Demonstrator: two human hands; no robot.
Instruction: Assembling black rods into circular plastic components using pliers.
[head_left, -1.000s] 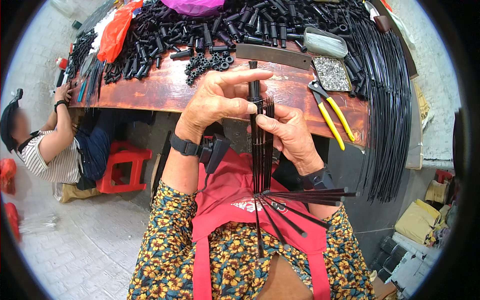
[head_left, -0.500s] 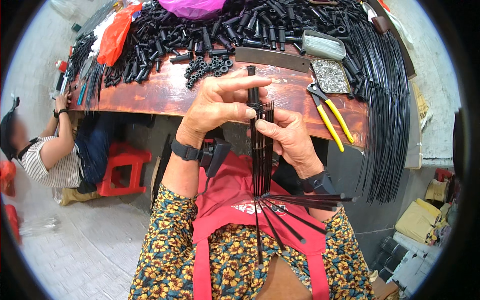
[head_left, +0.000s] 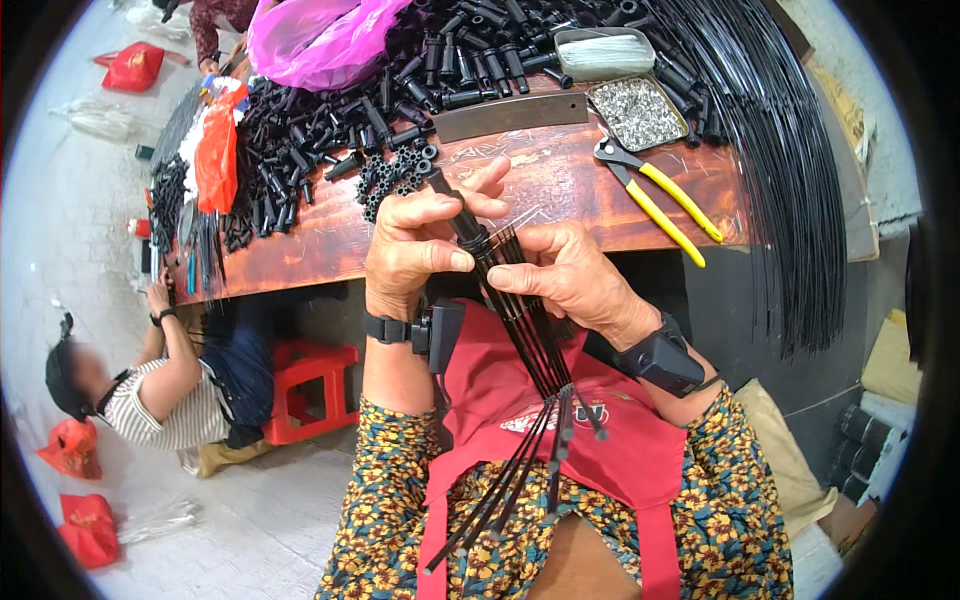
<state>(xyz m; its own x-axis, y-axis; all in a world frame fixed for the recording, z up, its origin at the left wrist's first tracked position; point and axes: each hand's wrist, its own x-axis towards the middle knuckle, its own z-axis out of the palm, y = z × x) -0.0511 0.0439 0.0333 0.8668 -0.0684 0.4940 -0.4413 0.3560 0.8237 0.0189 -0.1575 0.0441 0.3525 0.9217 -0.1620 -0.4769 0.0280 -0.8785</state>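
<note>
Above my lap I hold an umbrella frame, a black plastic runner tube [head_left: 464, 226] with several thin black ribs [head_left: 538, 350] attached around its lower end. The fingers and thumb of my left hand [head_left: 405, 240] are closed around the tube, the index finger lying across it. Beside it, the thumb and fingers of my right hand [head_left: 575, 280] pinch the upper rib ends close to the tube. Lower down, the ribs gather at a joint and fan out over my red apron [head_left: 600, 450], with small caps at their tips. My fingers partly hide the spot where ribs and tube meet.
On the wooden table [head_left: 340, 235] lie piles of black tubes, black toothed rings [head_left: 395, 175], a flat metal bar [head_left: 510, 115], yellow-handled pliers [head_left: 660, 205] and a tin of small metal pieces [head_left: 640, 112]. Long black ribs [head_left: 790, 180] hang over the right edge. A co-worker [head_left: 170, 390] sits at left.
The tube has tilted, its top now leaning left, and the lower rib ends have swung from right to left. Both hands keep their grip. The whole view has shifted.
</note>
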